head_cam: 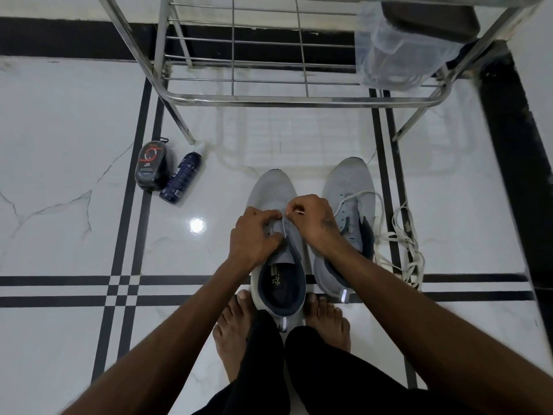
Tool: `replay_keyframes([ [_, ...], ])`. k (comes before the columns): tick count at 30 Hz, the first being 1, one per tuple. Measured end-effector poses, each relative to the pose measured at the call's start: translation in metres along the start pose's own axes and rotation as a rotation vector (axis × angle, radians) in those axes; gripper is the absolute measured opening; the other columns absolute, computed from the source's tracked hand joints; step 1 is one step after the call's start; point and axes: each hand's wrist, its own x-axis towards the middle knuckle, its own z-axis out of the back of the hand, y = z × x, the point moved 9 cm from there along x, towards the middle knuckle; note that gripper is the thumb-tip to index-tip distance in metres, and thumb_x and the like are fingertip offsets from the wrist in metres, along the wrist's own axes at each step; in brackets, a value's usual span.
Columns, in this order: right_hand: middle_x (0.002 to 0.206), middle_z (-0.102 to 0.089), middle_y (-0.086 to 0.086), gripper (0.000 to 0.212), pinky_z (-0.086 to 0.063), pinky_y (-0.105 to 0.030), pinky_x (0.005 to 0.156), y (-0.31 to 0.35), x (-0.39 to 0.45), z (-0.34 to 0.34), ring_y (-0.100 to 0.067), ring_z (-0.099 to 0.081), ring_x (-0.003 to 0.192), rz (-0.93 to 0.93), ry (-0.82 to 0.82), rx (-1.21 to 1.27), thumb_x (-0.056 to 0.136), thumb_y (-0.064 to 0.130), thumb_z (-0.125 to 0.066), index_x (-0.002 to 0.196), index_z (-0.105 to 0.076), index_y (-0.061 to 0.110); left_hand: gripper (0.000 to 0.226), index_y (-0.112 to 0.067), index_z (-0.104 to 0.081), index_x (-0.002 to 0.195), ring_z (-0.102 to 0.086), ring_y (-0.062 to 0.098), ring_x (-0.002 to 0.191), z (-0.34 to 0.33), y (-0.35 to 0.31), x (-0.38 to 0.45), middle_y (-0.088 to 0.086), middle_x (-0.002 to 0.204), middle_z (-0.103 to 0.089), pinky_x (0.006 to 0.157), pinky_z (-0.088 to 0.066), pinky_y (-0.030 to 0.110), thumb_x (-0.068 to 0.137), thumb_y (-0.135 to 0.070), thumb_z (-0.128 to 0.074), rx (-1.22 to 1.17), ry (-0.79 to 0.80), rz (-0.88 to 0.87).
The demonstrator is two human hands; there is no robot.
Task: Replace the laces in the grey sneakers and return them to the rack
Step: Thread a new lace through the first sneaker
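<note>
Two grey sneakers stand on the tiled floor in front of my bare feet. The left sneaker has no lace across its tongue. My left hand grips its eyelet flap, fingers curled. My right hand pinches the tip of a white lace right at the top eyelets of that shoe. The right sneaker has a white lace partly threaded, and its loose length lies in a heap on the floor to the right.
A steel shoe rack stands just beyond the sneakers, its lowest shelf bare at the middle and left. A plastic bag hangs at its right. A shoe-polish sponge and a dark spray bottle lie at the left.
</note>
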Motion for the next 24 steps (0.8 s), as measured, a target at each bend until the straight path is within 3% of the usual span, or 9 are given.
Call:
replay_keyframes([
  [3, 0.101, -0.075, -0.011, 0.019, -0.054, -0.037, 0.087, -0.001, -0.003, -0.002, -0.025, -0.069, 0.093, -0.031, 0.060, -0.035, 0.095, 0.011, -0.061, 0.097, -0.078, 0.002, 0.053, -0.033, -0.066, 0.126, -0.054, 0.021, 0.106, -0.002, 0.001, 0.000, 0.001, 0.112, -0.051, 0.094, -0.047, 0.042, 0.075, -0.045, -0.060, 0.025, 0.012, 0.007],
  [7, 0.084, -0.072, -0.019, 0.022, -0.054, -0.043, 0.072, 0.005, -0.013, -0.015, -0.032, -0.068, 0.081, -0.009, 0.204, -0.104, 0.087, 0.017, -0.064, 0.087, -0.075, -0.002, 0.042, -0.032, -0.068, 0.123, -0.056, 0.023, 0.101, 0.000, -0.003, 0.001, 0.002, 0.108, -0.052, 0.087, -0.049, 0.038, 0.081, -0.032, -0.069, 0.098, -0.019, -0.032],
  [10, 0.101, -0.071, -0.019, 0.032, -0.055, -0.046, 0.085, 0.004, -0.012, -0.013, -0.031, -0.067, 0.095, -0.038, 0.217, -0.089, 0.083, 0.024, -0.071, 0.100, -0.072, -0.003, 0.037, -0.027, -0.072, 0.116, -0.058, 0.026, 0.096, 0.000, -0.014, 0.003, 0.007, 0.106, -0.056, 0.081, -0.050, 0.039, 0.080, -0.025, -0.064, 0.199, -0.008, -0.096],
  [14, 0.122, -0.067, -0.008, 0.041, -0.050, -0.031, 0.095, -0.003, -0.006, -0.010, -0.021, -0.062, 0.111, -0.074, 0.220, -0.092, 0.083, 0.025, -0.076, 0.119, -0.067, 0.007, 0.018, -0.020, -0.080, 0.092, -0.066, 0.026, 0.086, 0.005, -0.017, 0.018, 0.007, 0.088, -0.071, 0.074, -0.053, 0.036, 0.086, -0.018, -0.063, 0.130, 0.028, -0.036],
  [19, 0.124, -0.062, -0.003, 0.055, -0.046, -0.024, 0.089, -0.013, -0.006, -0.014, -0.016, -0.058, 0.112, -0.099, 0.258, -0.049, 0.076, 0.020, -0.080, 0.127, -0.060, 0.012, 0.015, -0.022, -0.078, 0.093, -0.057, 0.025, 0.089, 0.006, -0.035, 0.022, 0.004, 0.096, -0.062, 0.069, -0.033, 0.029, 0.086, -0.021, -0.064, 0.445, -0.099, -0.161],
  [24, 0.126, -0.062, -0.006, 0.063, -0.049, -0.029, 0.096, -0.013, -0.008, -0.011, -0.019, -0.059, 0.114, -0.100, 0.255, -0.043, 0.074, 0.018, -0.079, 0.132, -0.057, 0.008, 0.016, -0.007, -0.070, 0.086, -0.055, 0.027, 0.090, 0.001, -0.039, 0.023, 0.010, 0.097, -0.059, 0.068, -0.039, 0.033, 0.091, -0.014, -0.057, 0.420, -0.122, -0.221],
])
